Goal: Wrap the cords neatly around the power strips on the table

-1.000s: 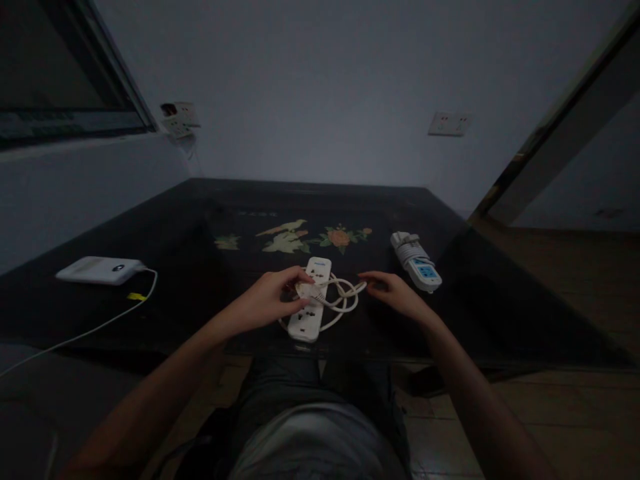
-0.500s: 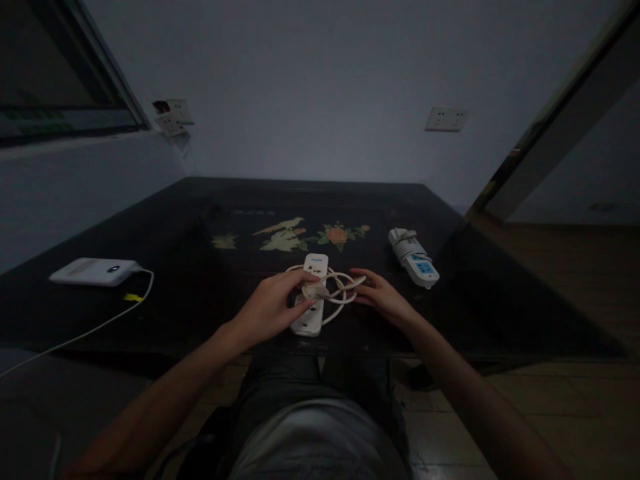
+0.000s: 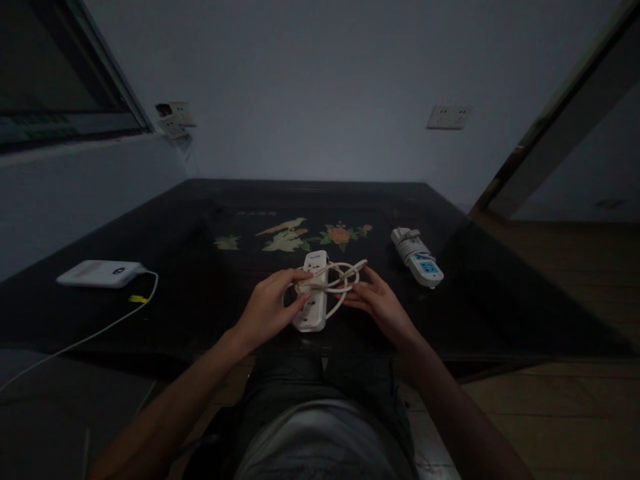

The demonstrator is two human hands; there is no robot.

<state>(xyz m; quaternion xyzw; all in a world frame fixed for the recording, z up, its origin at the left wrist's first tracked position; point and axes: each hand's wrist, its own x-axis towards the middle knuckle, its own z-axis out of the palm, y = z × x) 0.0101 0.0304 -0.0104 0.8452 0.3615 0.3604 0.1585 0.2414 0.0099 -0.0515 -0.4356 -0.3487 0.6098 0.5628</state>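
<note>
A white power strip (image 3: pixel 314 313) lies lengthwise near the front edge of the dark table, with its white cord (image 3: pixel 338 308) looped over and beside it. My left hand (image 3: pixel 273 300) is at the strip's left side, thumb and fingers closed on the cord bundle above the sockets. At the loops' right end my right hand (image 3: pixel 376 300) has its fingers curled round the cord. The plug cannot be made out clearly between the hands.
A second power strip (image 3: pixel 425 267), wrapped in its cord, lies to the right. On the left sits a white power bank (image 3: pixel 100 273) with a cable (image 3: pixel 95 331) trailing off the table (image 3: pixel 500 313). Wall sockets (image 3: pixel 449 117) are behind.
The cord loops have shifted between my hands, and my left hand has drawn slightly back to the left. The power strip stays in about the same place; the view has moved a little.
</note>
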